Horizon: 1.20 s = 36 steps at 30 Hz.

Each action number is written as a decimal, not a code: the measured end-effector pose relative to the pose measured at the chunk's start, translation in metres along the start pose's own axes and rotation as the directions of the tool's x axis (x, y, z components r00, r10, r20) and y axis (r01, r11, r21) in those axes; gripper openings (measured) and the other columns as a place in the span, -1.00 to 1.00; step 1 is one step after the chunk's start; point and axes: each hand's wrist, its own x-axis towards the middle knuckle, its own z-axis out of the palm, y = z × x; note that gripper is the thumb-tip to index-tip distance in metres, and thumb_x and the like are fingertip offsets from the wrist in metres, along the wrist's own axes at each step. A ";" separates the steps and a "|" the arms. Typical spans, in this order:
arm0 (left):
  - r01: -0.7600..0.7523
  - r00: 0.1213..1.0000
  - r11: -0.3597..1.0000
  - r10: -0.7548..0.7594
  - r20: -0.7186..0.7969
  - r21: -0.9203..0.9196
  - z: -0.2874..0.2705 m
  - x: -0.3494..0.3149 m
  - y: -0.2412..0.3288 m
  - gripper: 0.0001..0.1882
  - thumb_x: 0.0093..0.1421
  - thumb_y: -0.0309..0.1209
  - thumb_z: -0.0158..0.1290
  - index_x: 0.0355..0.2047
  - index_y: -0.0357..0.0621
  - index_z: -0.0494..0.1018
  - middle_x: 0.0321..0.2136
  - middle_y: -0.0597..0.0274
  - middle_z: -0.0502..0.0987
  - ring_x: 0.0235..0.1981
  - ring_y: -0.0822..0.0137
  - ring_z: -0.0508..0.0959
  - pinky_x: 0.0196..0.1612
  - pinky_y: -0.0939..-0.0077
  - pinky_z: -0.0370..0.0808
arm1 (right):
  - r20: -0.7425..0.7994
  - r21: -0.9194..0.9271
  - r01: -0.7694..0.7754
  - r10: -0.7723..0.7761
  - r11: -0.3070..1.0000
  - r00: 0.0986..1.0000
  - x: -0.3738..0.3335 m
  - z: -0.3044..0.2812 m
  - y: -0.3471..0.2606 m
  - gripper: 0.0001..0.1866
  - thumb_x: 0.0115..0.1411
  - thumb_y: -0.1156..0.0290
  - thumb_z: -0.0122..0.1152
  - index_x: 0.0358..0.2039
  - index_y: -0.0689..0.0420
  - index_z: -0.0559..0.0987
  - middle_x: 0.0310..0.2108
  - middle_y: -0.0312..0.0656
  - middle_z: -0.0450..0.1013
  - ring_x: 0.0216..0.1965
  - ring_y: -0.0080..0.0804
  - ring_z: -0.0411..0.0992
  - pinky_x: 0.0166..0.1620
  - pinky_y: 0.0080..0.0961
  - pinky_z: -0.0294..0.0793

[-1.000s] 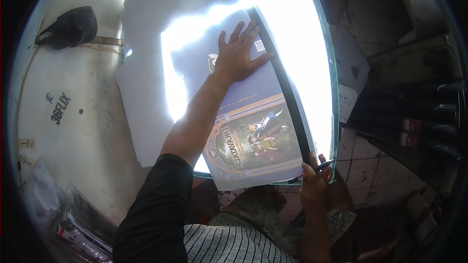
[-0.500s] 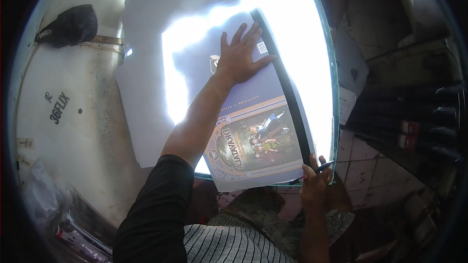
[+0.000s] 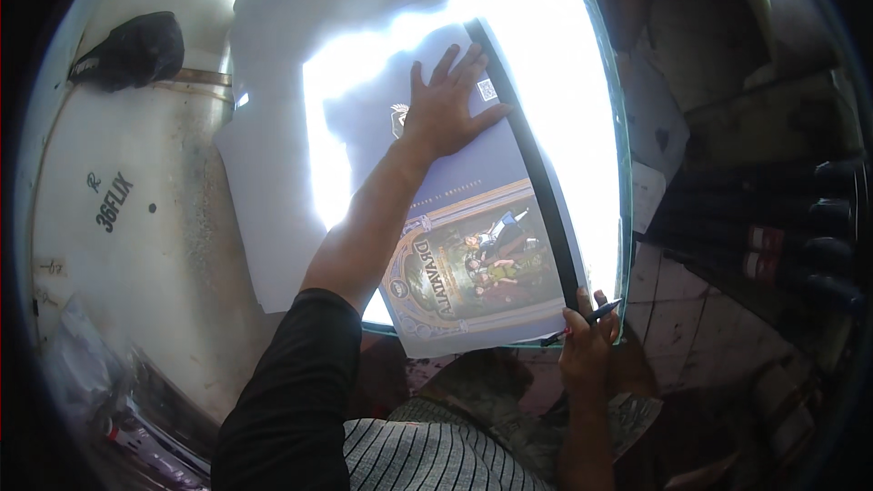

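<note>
My left hand [image 3: 447, 102] lies flat with fingers spread on a printed bluish sheet [image 3: 364, 159], its fingertips and thumb at a long dark straight strip [image 3: 543, 184]. The sheet bears a framed picture of several figures, a crest and a small square code. At the near right corner, my right hand [image 3: 588, 344] is closed on a slim dark pen-like tool [image 3: 602, 311], next to the strip's near end. Whether that tool is a pen or a cutter cannot be told. Beneath the sheet is a brightly glowing glass-topped table [image 3: 626, 245].
Large white paper [image 3: 264, 209] spreads left of and beyond the printed sheet. A pale board surface [image 3: 164, 264] stands at the left, with a black plastic bag [image 3: 136, 50] on it. Clear plastic packaging [image 3: 77, 345] lies at the near left. Dark rolls [image 3: 791, 209] are stacked at the right.
</note>
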 end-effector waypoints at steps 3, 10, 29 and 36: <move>0.001 1.000 1.000 -0.001 -0.002 0.014 0.000 0.001 -0.004 -0.06 0.24 0.36 -0.08 0.38 -0.12 0.22 0.47 0.17 0.10 0.50 0.08 -0.01 0.43 -0.37 -0.24 | -0.008 -0.001 0.013 -0.013 1.000 1.000 0.004 0.000 -0.001 -0.57 0.18 0.65 0.19 0.03 -0.04 0.48 0.22 -0.02 0.46 0.34 -0.03 0.29 0.36 -0.01 -0.03; -0.021 0.999 0.999 0.020 -0.028 -0.038 -0.002 0.006 0.000 -0.04 0.22 0.37 -0.06 0.37 -0.12 0.22 0.47 0.18 0.11 0.50 0.08 -0.01 0.43 -0.38 -0.28 | -0.007 -0.028 0.004 -0.004 1.000 1.000 0.004 -0.003 -0.001 -0.59 0.20 0.65 0.17 0.03 -0.05 0.48 0.22 -0.03 0.46 0.34 -0.06 0.28 0.35 -0.02 -0.02; -0.013 1.000 1.000 0.013 -0.002 0.023 0.017 0.006 -0.002 -0.01 0.15 0.40 0.03 0.37 -0.05 0.23 0.46 0.19 0.12 0.50 0.11 0.01 0.43 -0.38 -0.23 | -0.032 -0.006 -0.009 0.009 1.000 0.999 0.003 -0.003 0.001 -0.63 0.17 0.62 0.22 -0.03 -0.01 0.48 0.17 0.00 0.48 0.29 0.00 0.34 0.28 0.01 0.16; -0.052 0.996 0.997 0.056 -0.075 0.048 0.009 0.004 -0.011 0.00 0.13 0.34 0.11 0.40 0.00 0.17 0.45 0.18 0.13 0.50 0.11 0.01 0.41 -0.39 -0.18 | -0.094 0.159 -0.093 0.109 0.983 0.990 -0.032 -0.016 0.000 -0.53 0.00 0.64 0.29 -0.04 0.05 0.46 0.09 -0.15 0.48 0.10 -0.03 0.40 0.12 -0.02 0.32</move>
